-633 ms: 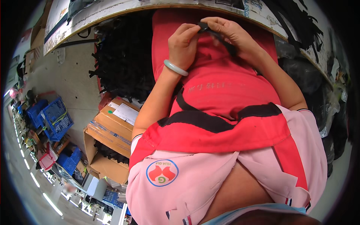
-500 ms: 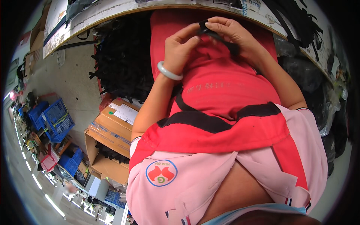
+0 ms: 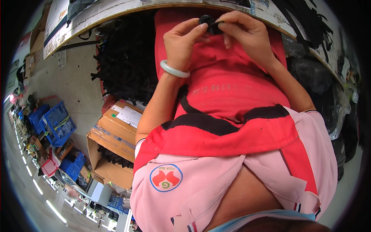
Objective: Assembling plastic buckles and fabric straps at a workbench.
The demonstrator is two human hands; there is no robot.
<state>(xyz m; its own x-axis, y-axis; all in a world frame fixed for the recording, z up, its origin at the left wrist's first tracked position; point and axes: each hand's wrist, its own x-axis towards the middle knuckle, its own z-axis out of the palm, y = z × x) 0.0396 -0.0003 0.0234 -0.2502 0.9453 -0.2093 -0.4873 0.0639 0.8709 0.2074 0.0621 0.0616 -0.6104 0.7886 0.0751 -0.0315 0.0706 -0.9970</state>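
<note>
While left hand [image 3: 180, 44] and right hand [image 3: 250, 36] pinch a black piece [image 3: 213, 28], the cardboard box [image 3: 112, 130] holds black material [image 3: 114, 158].

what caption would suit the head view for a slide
Left hand and right hand hold a small black piece over a red apron, near a table.

A long bench [image 3: 104, 14] with a pale, scuffed top and a bare wooden edge curves across the far side. To the left spreads a grey, stained concrete floor [image 3: 79, 79]. A brown cardboard box [image 3: 116, 135] with a white paper label stands there, near side, and beyond it sit blue plastic lattice crates [image 3: 60, 120]. Bright white strip lights [image 3: 56, 212] line the cluttered, blurred room at far left.
</note>
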